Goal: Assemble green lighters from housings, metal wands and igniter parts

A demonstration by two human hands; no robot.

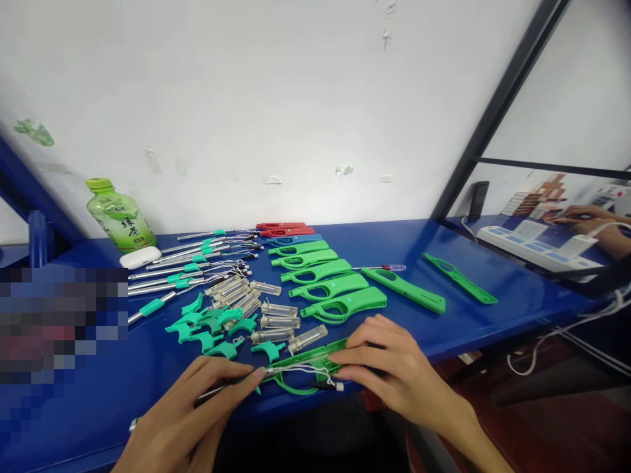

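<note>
1. At the near edge of the blue worktop point(473, 309) lies a green lighter shell point(308, 362) with thin white wires point(315, 374) looping out of it. The right hand point(394, 374) rests on its right end, fingers point(355, 358) curled and pressing it down. The left hand point(197, 407) meets its left end, fingers point(241, 381) pinched closed on a thin metal rod point(211, 393) that runs into the shell.
2. Behind the shell, five green handle shells point(328, 282) lie in a row, with one blue shell point(290, 240) and two red shells point(286, 228) beyond them. Two more green halves point(409, 289) lie apart to the right, with a small screwdriver point(392, 267) near them.
3. To the left lies a fan of metal tubes with teal collars point(192, 266); I cannot count them surely. A cluster of clear cartridges point(276, 315) and a heap of teal triggers point(207, 325) lie between them and the hands.
4. A green tea bottle point(121, 217) and a white earbud case point(140, 257) stand at the back left, against a scuffed white wall point(296, 98).
5. Far right, another person's hand point(586, 220) rests by a white power strip point(537, 246).
</note>
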